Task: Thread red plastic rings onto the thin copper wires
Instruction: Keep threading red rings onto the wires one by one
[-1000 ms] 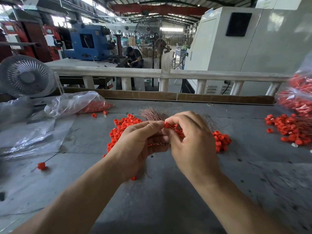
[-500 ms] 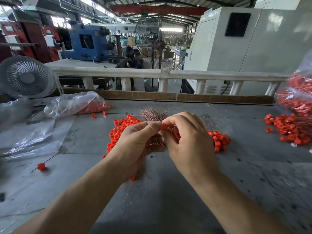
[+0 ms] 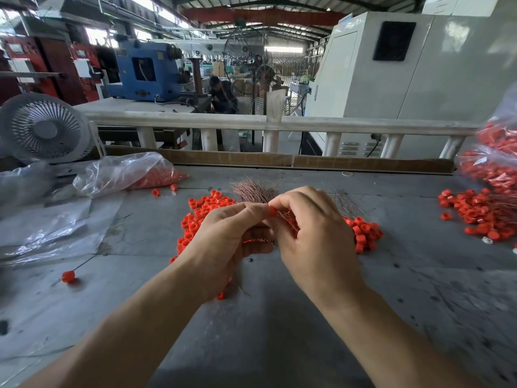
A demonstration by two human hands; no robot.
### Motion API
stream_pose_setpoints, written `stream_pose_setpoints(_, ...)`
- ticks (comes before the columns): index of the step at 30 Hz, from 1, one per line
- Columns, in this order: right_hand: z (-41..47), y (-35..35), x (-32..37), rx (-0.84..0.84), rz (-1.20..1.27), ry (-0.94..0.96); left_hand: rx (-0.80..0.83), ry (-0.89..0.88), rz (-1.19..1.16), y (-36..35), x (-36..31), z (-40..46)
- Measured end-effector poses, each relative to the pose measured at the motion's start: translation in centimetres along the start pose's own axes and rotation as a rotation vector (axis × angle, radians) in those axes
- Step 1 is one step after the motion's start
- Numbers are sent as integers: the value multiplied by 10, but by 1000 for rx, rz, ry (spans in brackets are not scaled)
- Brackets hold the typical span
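I pinch one red ring [image 3: 273, 211] between thumb and forefinger of my right hand [image 3: 316, 242], at the centre of the frame, right against the fingertips of my left hand [image 3: 226, 242]. My left hand's fingers are curled round a bundle of copper wires [image 3: 256, 189]; the wires fan out above my knuckles and a few strands show between my palms. I cannot tell whether the ring is on a wire yet.

Under and around both hands lies a pile of rings [image 3: 201, 211] on the grey table [image 3: 279, 345], spilling out to the right of my right hand as well. At lower left a single ring on a wire [image 3: 68, 276] lies apart. More rings [image 3: 475, 211] sit at the right edge, below a clear bag [image 3: 495, 161] full of them. At upper left are another bag [image 3: 126, 173] with rings inside and a small white fan [image 3: 44, 127].
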State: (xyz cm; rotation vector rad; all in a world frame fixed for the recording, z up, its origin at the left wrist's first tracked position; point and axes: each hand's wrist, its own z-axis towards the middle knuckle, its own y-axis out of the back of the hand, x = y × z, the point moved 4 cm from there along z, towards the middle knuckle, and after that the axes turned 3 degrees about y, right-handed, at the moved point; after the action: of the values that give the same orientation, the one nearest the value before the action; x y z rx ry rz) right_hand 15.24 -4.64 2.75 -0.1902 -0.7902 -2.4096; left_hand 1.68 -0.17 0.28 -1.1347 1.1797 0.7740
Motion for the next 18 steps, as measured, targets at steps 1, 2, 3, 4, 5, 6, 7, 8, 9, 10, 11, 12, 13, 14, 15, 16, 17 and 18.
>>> stream_pose_setpoints(1, 0, 0, 0, 3, -3, 6, -2, 0, 2, 0, 0, 0)
stream_pose_setpoints(2, 0, 0, 1, 4, -6, 13, -5, 0, 1, 0, 0, 1)
stream_pose_setpoints(3, 0, 0, 1, 4, -7, 18, -6, 0, -1, 1, 2, 1)
stream_pose_setpoints(4, 0, 0, 1, 4, -5, 20, -4, 0, -2, 2, 3, 2)
stream_pose_setpoints(5, 0, 0, 0, 2, -1, 20, 4, -1, -4, 2, 3, 3)
stream_pose_setpoints(6, 0, 0, 0, -3, 3, 20, 15, -2, -9, 2, 3, 3)
stream_pose_setpoints(7, 0, 1, 0, -13, 7, 21, 29, -3, -17, 1, 2, 3)
stream_pose_setpoints(8, 0, 1, -1, -26, 9, 24, 45, -2, -27, 1, 2, 3)
stream_pose_setpoints(9, 0, 2, -1, -38, 10, 29, 59, 3, -40, 0, 1, 3)
stream_pose_setpoints(10, 0, 3, -1, -47, 12, 34, 67, 9, -50, 0, 1, 3)
stream_pose_setpoints(11, 0, 3, -1, -54, 15, 42, 68, 11, -53, -1, 1, 4)
stream_pose_setpoints(12, 0, 3, 0, -61, 17, 52, 64, 11, -54, -1, 0, 4)
stream_pose_setpoints(13, 1, 4, 0, -69, 17, 62, 58, 10, -53, -1, 0, 4)
stream_pose_setpoints(14, 1, 4, 0, -77, 17, 69, 52, 11, -54, -1, 0, 4)
stream_pose_setpoints(15, 2, 4, 0, -84, 19, 72, 49, 12, -54, -1, -1, 4)
stream_pose_setpoints(16, 2, 4, 0, -90, 21, 75, 48, 11, -53, -1, -1, 3)
stream_pose_setpoints(17, 2, 4, 0, -95, 25, 78, 48, 10, -53, -1, -1, 3)
stream_pose_setpoints(18, 3, 5, 0, -102, 28, 83, 47, 10, -54, -1, -1, 2)
